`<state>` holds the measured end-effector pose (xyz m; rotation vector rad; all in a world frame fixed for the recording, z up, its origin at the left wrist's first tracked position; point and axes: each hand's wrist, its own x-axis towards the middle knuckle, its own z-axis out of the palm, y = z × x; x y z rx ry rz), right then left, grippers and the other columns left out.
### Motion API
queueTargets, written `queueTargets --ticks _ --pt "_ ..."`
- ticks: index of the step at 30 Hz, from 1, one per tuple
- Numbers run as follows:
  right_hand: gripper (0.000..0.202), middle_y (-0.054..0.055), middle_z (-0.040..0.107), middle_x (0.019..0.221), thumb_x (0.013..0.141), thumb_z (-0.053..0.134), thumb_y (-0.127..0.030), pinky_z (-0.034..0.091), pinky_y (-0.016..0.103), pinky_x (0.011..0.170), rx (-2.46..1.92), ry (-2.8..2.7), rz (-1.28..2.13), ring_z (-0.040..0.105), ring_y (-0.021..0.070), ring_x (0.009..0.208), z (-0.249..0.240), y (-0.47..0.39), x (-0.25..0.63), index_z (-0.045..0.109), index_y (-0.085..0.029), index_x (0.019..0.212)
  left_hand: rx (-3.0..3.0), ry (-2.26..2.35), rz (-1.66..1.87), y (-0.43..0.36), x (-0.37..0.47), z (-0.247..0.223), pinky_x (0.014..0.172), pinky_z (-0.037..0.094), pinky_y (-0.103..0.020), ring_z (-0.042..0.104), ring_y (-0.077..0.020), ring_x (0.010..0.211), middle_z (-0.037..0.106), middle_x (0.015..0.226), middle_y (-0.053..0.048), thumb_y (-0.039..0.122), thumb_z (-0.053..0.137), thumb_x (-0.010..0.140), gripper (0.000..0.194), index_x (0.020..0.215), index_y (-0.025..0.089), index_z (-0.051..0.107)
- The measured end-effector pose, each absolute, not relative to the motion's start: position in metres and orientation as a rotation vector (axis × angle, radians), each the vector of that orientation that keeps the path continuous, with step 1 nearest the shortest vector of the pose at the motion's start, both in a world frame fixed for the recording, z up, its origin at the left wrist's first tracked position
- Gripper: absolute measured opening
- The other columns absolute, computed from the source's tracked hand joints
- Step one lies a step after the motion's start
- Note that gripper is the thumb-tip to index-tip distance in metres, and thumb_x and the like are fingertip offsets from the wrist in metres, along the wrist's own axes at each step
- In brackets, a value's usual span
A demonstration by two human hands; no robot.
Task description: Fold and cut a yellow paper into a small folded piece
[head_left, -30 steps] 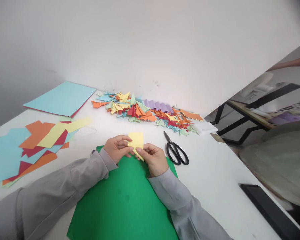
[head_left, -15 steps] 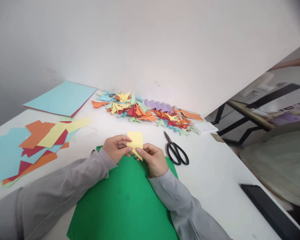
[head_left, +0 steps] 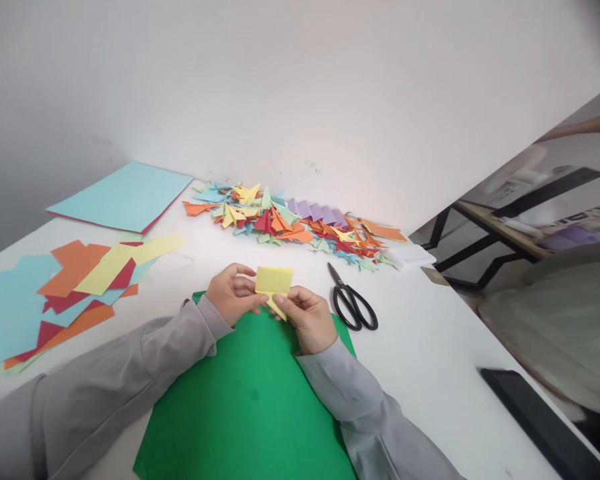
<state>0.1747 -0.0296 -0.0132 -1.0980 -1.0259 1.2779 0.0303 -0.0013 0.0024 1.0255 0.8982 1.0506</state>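
We've got our left hand [head_left: 233, 297] and right hand [head_left: 307, 320] both pinching a little folded yellow paper [head_left: 274, 279] over the green sheet [head_left: 245, 400], black-handled scissors [head_left: 353, 302] nearby.

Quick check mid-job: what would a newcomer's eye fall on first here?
Probably the large bright green sheet on the white table, at bottom centre. Next, the long multicoloured heap of small folded paper shapes along the white wall. Then the small creased yellow paper between the left hand and right hand, near the centre.
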Motion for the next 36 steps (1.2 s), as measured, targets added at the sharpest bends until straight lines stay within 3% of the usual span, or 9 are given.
queueTargets --ticks 10,22,30,36 --pt "0.016 -0.003 0.062 0.049 0.06 0.072 -0.029 0.039 0.022 0.045 -1.13 -1.024 1.289 0.051 0.0091 0.043 -0.0124 -0.0307 0.1744 0.061 -0.017 0.059 1.006 0.884 1.067 -0.0001 0.0298 0.0023 0.039 0.05 -0.023 0.061 -0.0151 0.045 0.058 0.046 0.005 0.021 0.077 0.044 0.044 0.072 0.014 0.044" --pt "0.016 -0.003 0.062 0.049 0.059 0.073 -0.029 0.04 0.022 0.044 -1.117 -0.975 1.289 0.052 0.0095 0.043 -0.0145 -0.0288 0.1769 0.061 -0.018 0.059 0.976 0.875 1.019 -0.0008 0.0281 0.0042 0.047 0.053 -0.027 0.062 -0.015 0.05 0.065 0.055 0.0 0.013 0.077 0.04 0.051 0.08 0.013 0.047" --pt "0.016 -0.003 0.062 0.048 0.059 0.072 -0.029 0.039 0.021 0.043 -1.095 -0.966 1.296 0.051 0.0088 0.043 -0.0124 -0.0296 0.1768 0.06 -0.018 0.058 1.163 0.833 0.95 -0.002 0.0284 0.0045 0.046 0.048 -0.022 0.056 -0.0101 0.046 0.061 0.05 -0.001 0.026 0.073 0.052 0.023 0.063 0.009 0.062" --pt "0.016 -0.003 0.061 0.048 0.059 0.072 -0.028 0.039 0.021 0.043 -1.077 -0.966 1.303 0.052 0.0093 0.045 -0.0128 -0.0295 0.1765 0.06 -0.018 0.057 1.187 0.876 0.935 -0.0027 0.0274 0.0076 0.042 0.046 -0.022 0.052 -0.0088 0.039 0.058 0.044 -0.001 0.031 0.072 0.052 0.024 0.054 0.01 0.06"
